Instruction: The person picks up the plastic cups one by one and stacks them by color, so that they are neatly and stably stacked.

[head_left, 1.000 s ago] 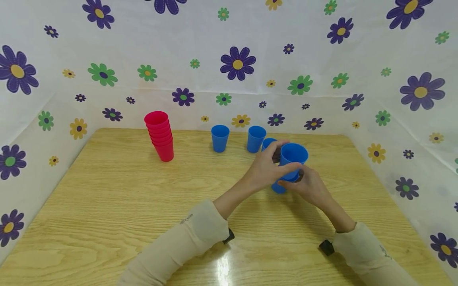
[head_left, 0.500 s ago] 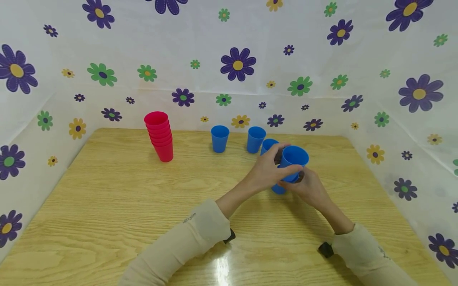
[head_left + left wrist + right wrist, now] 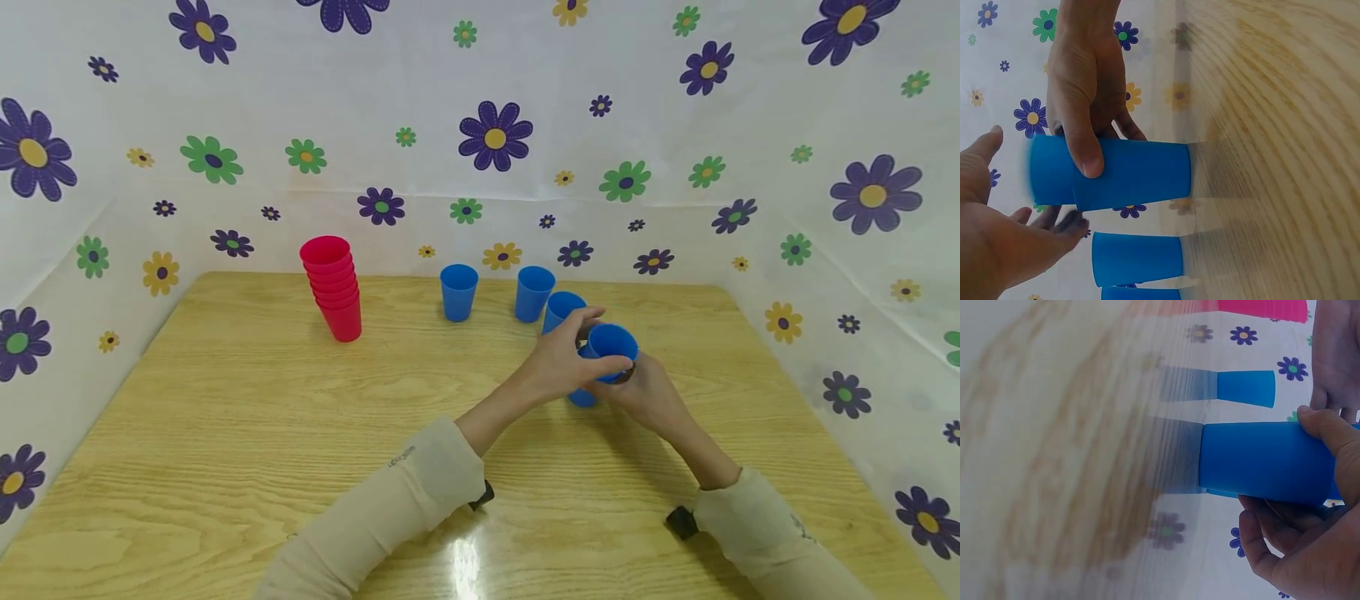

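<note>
A blue cup (image 3: 612, 343) sits partly inside another upright blue cup (image 3: 1141, 178), which stands on the table. My right hand (image 3: 651, 395) grips the lower cup near its rim, thumb on one side and fingers on the other. Around the upper cup, my left hand (image 3: 557, 360) has its thumb and fingers spread; the left wrist view shows them apart from its wall. That upper cup (image 3: 1052, 170) looks blurred at its rim. Just behind the hands stands a blue cup (image 3: 562, 310), partly covered by the left hand.
Two more blue cups stand apart at the back, one near the middle (image 3: 459, 293) and one to its right (image 3: 535, 293). A stack of nested red cups (image 3: 337, 292) stands at the back left. Flowered white cloth (image 3: 420, 92) encloses the wooden table (image 3: 225, 433).
The upper blue cup has dropped lower into the cup beneath it, and its rim now sits lower between the hands. The left hand has let go of it; the right hand stays in place.
</note>
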`<state>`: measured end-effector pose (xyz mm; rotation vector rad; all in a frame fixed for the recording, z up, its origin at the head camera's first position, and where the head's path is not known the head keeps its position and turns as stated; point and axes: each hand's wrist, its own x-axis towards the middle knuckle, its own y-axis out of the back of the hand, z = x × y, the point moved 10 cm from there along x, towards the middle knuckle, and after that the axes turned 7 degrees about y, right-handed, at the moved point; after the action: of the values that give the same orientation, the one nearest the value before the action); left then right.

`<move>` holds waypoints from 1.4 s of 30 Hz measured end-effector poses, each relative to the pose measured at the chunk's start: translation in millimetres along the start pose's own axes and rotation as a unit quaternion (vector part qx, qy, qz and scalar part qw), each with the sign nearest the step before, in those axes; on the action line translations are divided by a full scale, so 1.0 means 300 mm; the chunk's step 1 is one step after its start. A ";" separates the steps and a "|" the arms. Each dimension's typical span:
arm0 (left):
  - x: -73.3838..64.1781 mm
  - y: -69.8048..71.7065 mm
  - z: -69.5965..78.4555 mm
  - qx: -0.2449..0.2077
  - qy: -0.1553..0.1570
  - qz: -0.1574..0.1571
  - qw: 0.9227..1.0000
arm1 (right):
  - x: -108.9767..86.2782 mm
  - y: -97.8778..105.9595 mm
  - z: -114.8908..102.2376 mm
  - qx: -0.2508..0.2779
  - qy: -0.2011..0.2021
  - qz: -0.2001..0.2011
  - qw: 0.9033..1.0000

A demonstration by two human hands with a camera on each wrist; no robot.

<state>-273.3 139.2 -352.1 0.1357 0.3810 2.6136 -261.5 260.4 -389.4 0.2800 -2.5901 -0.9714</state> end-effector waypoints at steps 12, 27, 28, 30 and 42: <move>0.014 0.065 -0.039 -0.011 -0.003 0.027 1.000 | -0.003 0.002 0.014 -0.004 -0.030 0.001 1.000; -0.005 0.258 -0.086 0.002 -0.009 0.083 0.996 | -0.001 0.000 0.015 -0.031 -0.024 0.002 0.999; -0.007 0.272 -0.091 0.005 -0.009 0.090 0.996 | -0.002 0.001 0.015 -0.032 -0.025 0.001 0.999; -0.011 0.302 -0.102 0.008 -0.008 0.105 0.994 | -0.003 0.001 0.015 -0.035 -0.026 0.001 0.999; -0.063 0.526 -0.161 -0.020 -0.020 0.245 0.969 | 0.002 0.003 0.005 -0.052 -0.032 -0.002 0.998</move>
<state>-336.9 -14.4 -352.8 0.3018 0.3094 3.0964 -262.5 261.8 -389.8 0.2301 -2.5855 -1.1302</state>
